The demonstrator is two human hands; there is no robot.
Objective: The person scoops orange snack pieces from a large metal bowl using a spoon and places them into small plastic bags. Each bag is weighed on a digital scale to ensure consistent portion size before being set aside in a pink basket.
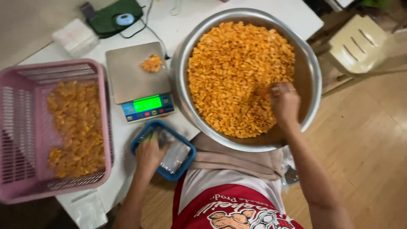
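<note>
A big metal bowl (311, 72) holds a heap of small orange snack pieces (237, 72). My right hand (285, 104) rests in the heap at the bowl's right side, fingers curled into the pieces. My left hand (149, 153) reaches into a small blue basket (186, 163) and grips a clear plastic bag (176, 154) lying there. Left of the bowl stands a digital scale (127, 80) with a lit green display (147, 103); a small pile of orange pieces (151, 63) sits on its steel plate.
A pink plastic basket (25, 127) at the left holds filled bags of the orange snack (74, 127). A dark green pouch (112, 19) with a cable lies at the back of the white table (178, 25). A cream plastic chair (360, 42) stands at the right on wooden floor.
</note>
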